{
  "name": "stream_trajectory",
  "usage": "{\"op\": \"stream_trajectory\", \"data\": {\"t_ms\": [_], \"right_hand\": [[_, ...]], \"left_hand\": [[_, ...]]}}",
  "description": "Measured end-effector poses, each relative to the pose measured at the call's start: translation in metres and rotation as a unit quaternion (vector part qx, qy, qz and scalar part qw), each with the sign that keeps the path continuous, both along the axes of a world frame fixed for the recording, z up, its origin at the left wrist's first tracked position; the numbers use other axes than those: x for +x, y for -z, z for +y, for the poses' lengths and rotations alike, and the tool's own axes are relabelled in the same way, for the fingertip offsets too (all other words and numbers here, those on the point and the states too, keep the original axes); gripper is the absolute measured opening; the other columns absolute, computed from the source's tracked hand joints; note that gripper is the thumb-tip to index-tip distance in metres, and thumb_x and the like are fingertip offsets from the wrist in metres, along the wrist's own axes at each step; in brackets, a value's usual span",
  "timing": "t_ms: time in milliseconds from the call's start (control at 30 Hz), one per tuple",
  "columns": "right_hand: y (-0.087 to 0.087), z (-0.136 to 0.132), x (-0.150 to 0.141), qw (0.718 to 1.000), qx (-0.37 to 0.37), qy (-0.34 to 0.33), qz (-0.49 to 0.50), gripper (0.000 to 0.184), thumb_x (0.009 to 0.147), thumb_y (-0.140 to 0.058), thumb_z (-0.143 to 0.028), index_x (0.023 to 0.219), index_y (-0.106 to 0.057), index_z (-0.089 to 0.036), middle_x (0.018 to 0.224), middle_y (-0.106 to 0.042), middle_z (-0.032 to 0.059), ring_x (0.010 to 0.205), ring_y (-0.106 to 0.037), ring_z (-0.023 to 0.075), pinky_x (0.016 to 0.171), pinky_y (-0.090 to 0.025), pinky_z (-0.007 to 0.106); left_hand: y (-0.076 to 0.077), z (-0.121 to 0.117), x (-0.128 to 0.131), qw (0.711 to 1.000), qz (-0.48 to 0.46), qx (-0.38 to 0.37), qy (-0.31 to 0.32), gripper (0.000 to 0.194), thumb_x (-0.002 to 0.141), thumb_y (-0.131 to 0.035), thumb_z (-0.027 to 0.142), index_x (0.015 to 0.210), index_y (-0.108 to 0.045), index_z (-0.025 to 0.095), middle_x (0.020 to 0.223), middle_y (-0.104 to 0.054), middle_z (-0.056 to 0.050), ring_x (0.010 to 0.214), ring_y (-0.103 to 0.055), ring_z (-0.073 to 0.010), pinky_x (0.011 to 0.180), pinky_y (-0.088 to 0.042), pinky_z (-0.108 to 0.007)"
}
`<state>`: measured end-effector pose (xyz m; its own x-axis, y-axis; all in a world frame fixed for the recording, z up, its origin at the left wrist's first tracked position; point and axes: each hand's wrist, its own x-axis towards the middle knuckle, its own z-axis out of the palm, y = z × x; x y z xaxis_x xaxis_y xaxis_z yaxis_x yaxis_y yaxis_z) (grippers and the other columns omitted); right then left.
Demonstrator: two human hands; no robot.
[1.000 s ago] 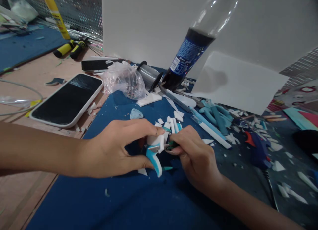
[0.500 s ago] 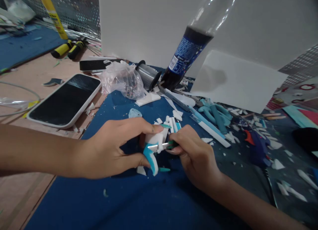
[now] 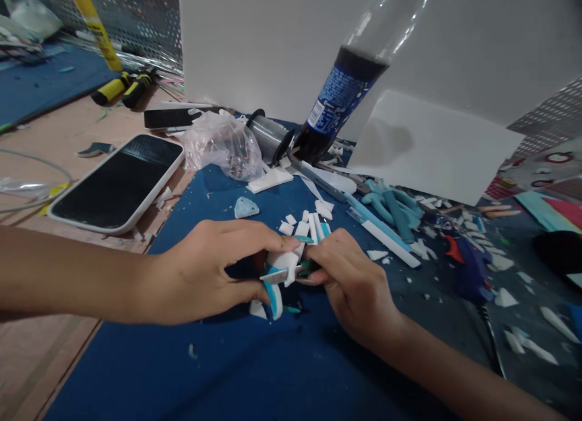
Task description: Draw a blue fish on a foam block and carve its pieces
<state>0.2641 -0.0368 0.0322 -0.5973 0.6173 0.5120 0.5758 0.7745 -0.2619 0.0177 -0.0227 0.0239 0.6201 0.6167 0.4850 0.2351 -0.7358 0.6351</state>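
Note:
My left hand (image 3: 207,275) pinches a small white and blue foam piece (image 3: 276,281) just above the blue mat (image 3: 218,360). My right hand (image 3: 352,284) is closed on the other side of the same piece, its fingertips pressing a thin white strip against it. Something small and green shows between the right fingers; I cannot make out what it is. White and teal foam scraps (image 3: 309,224) lie right behind both hands.
A phone (image 3: 116,181) lies face up at the left. A plastic bag (image 3: 222,145), a tape roll (image 3: 270,139) and a dark soda bottle (image 3: 339,99) stand behind. A white sheet (image 3: 431,145), teal cut-outs (image 3: 391,205) and a blue glue gun (image 3: 470,266) are at the right. Yellow-handled tools (image 3: 122,87) lie far left.
The foam piece has turned and dropped slightly between the fingers. Both hands stay closed on it in almost the same place.

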Motion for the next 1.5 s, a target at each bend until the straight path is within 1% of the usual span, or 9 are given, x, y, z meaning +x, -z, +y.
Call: {"op": "stream_trajectory", "data": {"t_ms": [167,367,500,667,833,967,1100,1300,1500], "right_hand": [[-0.001,0.000,0.000,1.000,0.006,-0.007,-0.004,0.034,0.109,-0.047,-0.006,0.079,-0.055,-0.021,0.067,-0.056,-0.0014,0.062,-0.047,0.0142,0.060,-0.042,0.027],[-0.003,0.000,-0.001,1.000,0.010,0.005,0.015,0.032,0.108,-0.045,-0.003,0.084,-0.057,-0.021,0.069,-0.058,-0.0008,0.063,-0.050,0.0146,0.061,-0.044,0.028],[-0.002,0.001,0.000,1.000,0.020,0.009,0.008,0.033,0.107,-0.044,-0.001,0.082,-0.057,-0.021,0.067,-0.058,-0.0007,0.063,-0.049,0.0146,0.059,-0.044,0.027],[0.001,0.002,-0.001,1.000,0.015,-0.003,0.006,0.037,0.107,-0.044,-0.002,0.077,-0.054,-0.021,0.064,-0.057,-0.0009,0.061,-0.049,0.0145,0.058,-0.043,0.026],[-0.001,0.002,-0.002,1.000,-0.002,-0.007,0.007,0.036,0.106,-0.046,-0.003,0.076,-0.055,-0.021,0.065,-0.056,-0.0012,0.060,-0.047,0.0143,0.057,-0.040,0.027],[-0.002,0.002,-0.001,1.000,-0.017,0.009,0.016,0.033,0.105,-0.046,-0.002,0.081,-0.059,-0.020,0.068,-0.060,-0.0001,0.062,-0.051,0.0144,0.058,-0.043,0.027],[0.000,0.002,0.001,0.999,-0.026,0.026,0.031,0.031,0.104,-0.047,-0.003,0.084,-0.062,-0.020,0.070,-0.059,0.0005,0.064,-0.051,0.0152,0.057,-0.043,0.028],[0.001,0.002,0.003,0.998,-0.035,0.024,0.053,0.023,0.106,-0.050,-0.007,0.092,-0.061,-0.021,0.073,-0.059,0.0001,0.064,-0.053,0.0150,0.058,-0.043,0.027],[0.004,0.001,0.007,0.992,-0.040,0.097,0.075,0.022,0.106,-0.046,-0.007,0.102,-0.061,-0.022,0.080,-0.062,0.0006,0.060,-0.052,0.0140,0.050,-0.038,0.027]], "left_hand": [[0.003,0.000,-0.001,1.000,0.006,-0.009,0.015,0.027,0.103,-0.070,0.020,0.130,-0.066,0.020,0.109,-0.082,-0.007,0.096,-0.081,-0.0210,0.079,-0.065,-0.024],[-0.004,0.003,0.000,0.997,-0.039,-0.064,0.001,0.023,0.102,-0.075,0.030,0.124,-0.071,0.023,0.099,-0.082,-0.002,0.085,-0.081,-0.0186,0.070,-0.065,-0.021],[-0.002,0.003,-0.001,0.997,-0.043,-0.059,0.017,0.023,0.105,-0.071,0.029,0.127,-0.069,0.024,0.101,-0.081,-0.002,0.085,-0.081,-0.0171,0.070,-0.064,-0.019],[0.007,0.006,-0.003,0.998,-0.011,-0.058,0.032,0.041,0.097,-0.077,0.015,0.136,-0.068,0.026,0.112,-0.082,-0.004,0.098,-0.081,-0.0207,0.078,-0.065,-0.021],[0.005,0.005,-0.004,0.998,-0.019,-0.044,0.030,0.035,0.101,-0.072,0.014,0.133,-0.070,0.026,0.120,-0.082,-0.006,0.105,-0.081,-0.0207,0.091,-0.066,-0.025],[-0.001,0.003,-0.003,0.998,-0.047,-0.043,0.001,0.031,0.103,-0.073,0.024,0.134,-0.072,0.030,0.110,-0.084,-0.003,0.088,-0.082,-0.0190,0.075,-0.069,-0.024],[-0.001,0.004,0.000,0.997,-0.040,-0.064,-0.021,0.026,0.104,-0.070,0.025,0.129,-0.076,0.025,0.102,-0.084,-0.004,0.082,-0.080,-0.0184,0.071,-0.068,-0.023],[0.005,0.011,0.003,0.980,0.017,-0.198,-0.015,0.043,0.094,-0.076,0.020,0.136,-0.075,0.027,0.093,-0.082,-0.001,0.074,-0.077,-0.0183,0.056,-0.061,-0.020],[0.000,0.012,0.001,0.995,0.010,-0.096,-0.028,0.035,0.096,-0.081,0.036,0.129,-0.073,0.025,0.092,-0.075,-0.002,0.075,-0.071,-0.0163,0.063,-0.062,-0.020]]}}
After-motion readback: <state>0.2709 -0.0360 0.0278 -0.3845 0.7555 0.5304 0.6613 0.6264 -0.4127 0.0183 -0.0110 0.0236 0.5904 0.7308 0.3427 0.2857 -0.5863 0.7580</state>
